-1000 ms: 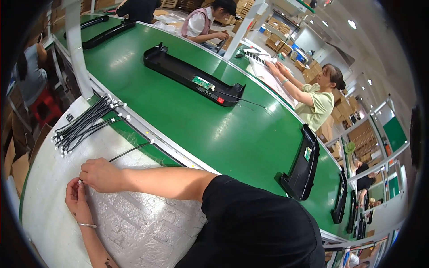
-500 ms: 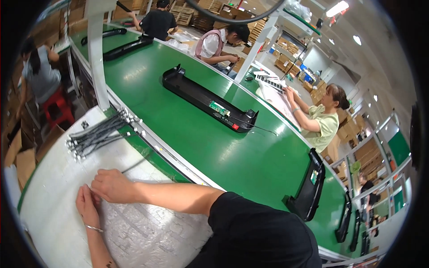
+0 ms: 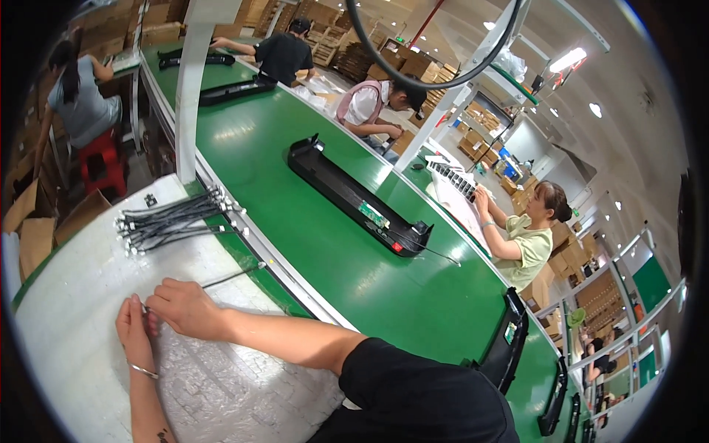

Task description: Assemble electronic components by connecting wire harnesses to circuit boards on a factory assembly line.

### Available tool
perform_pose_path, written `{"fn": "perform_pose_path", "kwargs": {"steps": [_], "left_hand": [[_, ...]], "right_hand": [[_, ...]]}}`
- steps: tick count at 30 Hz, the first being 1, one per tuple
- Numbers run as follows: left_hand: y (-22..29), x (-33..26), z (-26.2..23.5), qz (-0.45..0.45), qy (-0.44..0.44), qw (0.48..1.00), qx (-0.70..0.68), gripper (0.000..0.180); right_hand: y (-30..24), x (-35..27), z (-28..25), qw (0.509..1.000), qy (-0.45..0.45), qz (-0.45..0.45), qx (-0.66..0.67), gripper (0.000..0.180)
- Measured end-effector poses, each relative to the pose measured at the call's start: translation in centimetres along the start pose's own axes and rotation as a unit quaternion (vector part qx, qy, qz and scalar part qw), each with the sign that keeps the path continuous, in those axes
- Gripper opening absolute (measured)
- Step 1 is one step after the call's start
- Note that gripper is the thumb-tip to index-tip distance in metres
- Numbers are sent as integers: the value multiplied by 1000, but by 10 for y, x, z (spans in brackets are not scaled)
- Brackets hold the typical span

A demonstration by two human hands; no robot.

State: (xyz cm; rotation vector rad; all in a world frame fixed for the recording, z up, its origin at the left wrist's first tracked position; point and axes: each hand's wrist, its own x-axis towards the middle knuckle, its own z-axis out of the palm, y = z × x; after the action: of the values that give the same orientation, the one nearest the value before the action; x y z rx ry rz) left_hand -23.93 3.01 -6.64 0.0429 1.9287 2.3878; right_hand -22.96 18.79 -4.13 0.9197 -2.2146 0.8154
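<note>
My left hand and my right hand meet on the white worktable. Their fingertips pinch the near end of a thin black cable. The cable runs from my fingers toward the table's edge by the green belt. A silver bracelet sits on my left wrist. Under both hands lies a sheet of bubble wrap. A bundle of several black cables with white plugs lies farther back on the table, apart from my hands.
A green conveyor belt runs past the table and carries long black housings, with another near my right arm. A white post stands at the table's back. Other people work along the belt's far side and at the far left.
My view has swung so the belt and the housings sit lower in the picture. Both hands stay together on the cable's end at the same spot.
</note>
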Motion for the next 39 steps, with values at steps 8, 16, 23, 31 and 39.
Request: {"fn": "perform_pose_path", "kwargs": {"steps": [8,16,23,31,39], "left_hand": [[2,-11,4,71,-35,992,102,10],[1,-5,-2,21,-60,998,22,19],[0,-3,-4,15,-53,997,61,21],[-1,-3,-3,70,-26,995,59,9],[-1,0,-5,46,-36,997,50,21]], "right_hand": [[1,-6,-7,998,2,56,-25,8],[0,-4,-1,998,-20,54,-7,7],[3,-5,2,999,-22,39,-14,6],[6,-8,5,997,-66,24,-20,7],[-1,-1,-1,999,-7,31,22,11]]}}
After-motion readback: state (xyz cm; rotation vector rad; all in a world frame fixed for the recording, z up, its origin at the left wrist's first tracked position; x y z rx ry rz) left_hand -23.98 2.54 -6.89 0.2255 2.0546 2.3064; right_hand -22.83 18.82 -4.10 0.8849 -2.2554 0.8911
